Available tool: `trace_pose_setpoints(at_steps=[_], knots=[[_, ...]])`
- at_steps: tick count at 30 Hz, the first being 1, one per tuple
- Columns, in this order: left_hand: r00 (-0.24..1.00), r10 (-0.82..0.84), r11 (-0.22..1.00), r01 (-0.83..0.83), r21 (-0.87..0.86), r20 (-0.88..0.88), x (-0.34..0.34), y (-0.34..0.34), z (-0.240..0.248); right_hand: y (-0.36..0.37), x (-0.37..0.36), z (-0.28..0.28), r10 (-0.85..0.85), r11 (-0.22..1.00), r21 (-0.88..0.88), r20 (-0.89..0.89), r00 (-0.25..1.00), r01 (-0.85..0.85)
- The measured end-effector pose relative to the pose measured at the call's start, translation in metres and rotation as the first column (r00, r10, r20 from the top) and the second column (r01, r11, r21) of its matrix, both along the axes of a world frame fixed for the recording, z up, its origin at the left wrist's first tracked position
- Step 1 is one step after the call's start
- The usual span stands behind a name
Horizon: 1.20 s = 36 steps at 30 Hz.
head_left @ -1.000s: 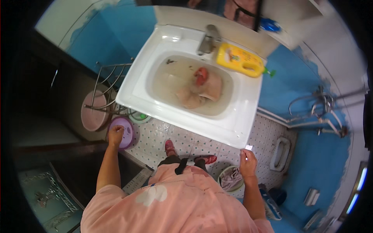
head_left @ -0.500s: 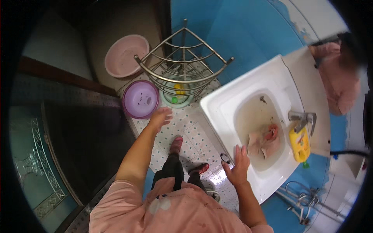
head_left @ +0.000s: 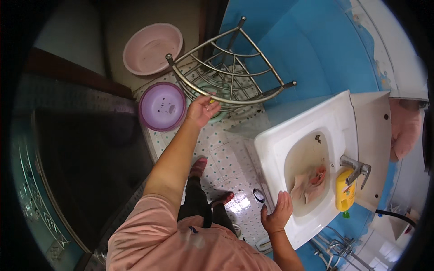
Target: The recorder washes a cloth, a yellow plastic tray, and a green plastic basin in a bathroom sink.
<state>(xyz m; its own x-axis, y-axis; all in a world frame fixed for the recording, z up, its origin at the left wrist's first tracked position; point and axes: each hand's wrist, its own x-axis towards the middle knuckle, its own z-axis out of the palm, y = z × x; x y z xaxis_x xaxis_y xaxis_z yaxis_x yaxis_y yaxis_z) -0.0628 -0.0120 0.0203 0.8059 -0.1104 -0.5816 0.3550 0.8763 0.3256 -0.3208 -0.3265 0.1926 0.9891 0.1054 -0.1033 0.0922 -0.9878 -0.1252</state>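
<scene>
My left hand (head_left: 203, 110) reaches forward to the front rail of a metal corner rack (head_left: 246, 103). Its fingers are apart and appear to hold nothing; whether they touch the rail I cannot tell. Just beyond the fingertips shows a bit of yellow, partly hidden, over a pale green basin (head_left: 220, 116) under the rack. My right hand (head_left: 278, 214) rests open on the near left edge of the white sink (head_left: 273, 160). Inside the sink, a pinkish cloth (head_left: 305, 189) lies in cloudy water.
A purple basin (head_left: 144, 110) stands on the tiled floor left of the rack, with a pink basin (head_left: 128, 56) behind it. At the sink's right side are a metal faucet (head_left: 355, 168) and a yellow bottle (head_left: 344, 192). A dark panel (head_left: 90, 171) fills the left.
My left hand has moved forward and right, from beside the purple basin to the rack's front rail. The right hand stays at the sink edge. The view has shifted.
</scene>
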Motion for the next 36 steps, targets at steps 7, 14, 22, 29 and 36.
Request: trace_pose_setpoints(at_steps=[7,14,22,29,36], knots=[[0.993,0.108,0.993,-0.105,0.059,-0.045,-0.037,-0.012,0.008,0.002,0.002,0.004,-0.011,1.000,-0.027,-0.027,1.000,0.010],[0.994,0.100,0.994,-0.099,0.043,-0.036,-0.063,-0.008,0.017,0.001,0.003,0.004,0.017,1.000,0.015,-0.019,1.000,-0.016],[0.994,-0.084,0.944,0.102,0.313,-0.070,-0.111,0.013,-0.061,-0.016,0.035,0.019,0.029,0.974,0.223,-0.286,0.958,0.038],[0.802,0.070,0.876,0.234,0.421,-0.593,-0.192,0.009,-0.289,-0.037,0.025,0.003,0.041,0.988,0.155,-0.339,0.940,0.013],[0.772,0.022,0.673,0.458,0.580,-0.635,-0.202,-0.004,-0.503,-0.075,-0.014,0.013,-0.476,0.863,-0.018,-0.367,0.799,0.505]])
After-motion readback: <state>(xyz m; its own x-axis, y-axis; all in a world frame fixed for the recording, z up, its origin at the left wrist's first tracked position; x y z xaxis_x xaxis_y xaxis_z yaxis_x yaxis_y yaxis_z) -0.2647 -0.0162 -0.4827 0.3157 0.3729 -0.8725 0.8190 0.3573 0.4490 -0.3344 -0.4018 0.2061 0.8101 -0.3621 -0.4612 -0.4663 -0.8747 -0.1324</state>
